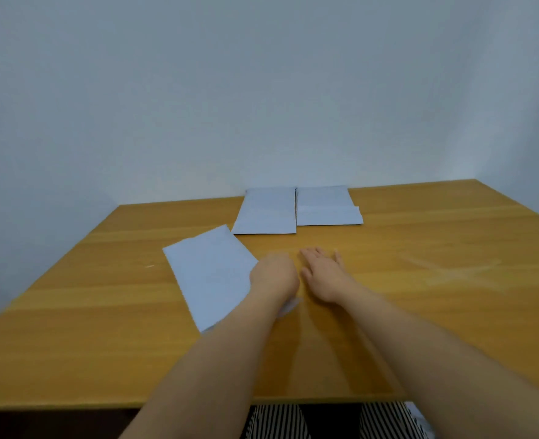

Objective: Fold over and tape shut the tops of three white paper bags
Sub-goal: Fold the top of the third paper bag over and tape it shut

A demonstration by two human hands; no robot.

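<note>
Left hand (blurred) grips flat white paper bag; right hand lies splayed

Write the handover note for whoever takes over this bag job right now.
Left hand: on the right edge of the near bag, fingers hidden, grip unclear.
Right hand: open, flat on the table, holding nothing.
Two far bags lie side by side by the wall; the right one looks folded over.
No tape roll in view; whether any bag is taped cannot be told.
Left: at least the near bag.
</note>
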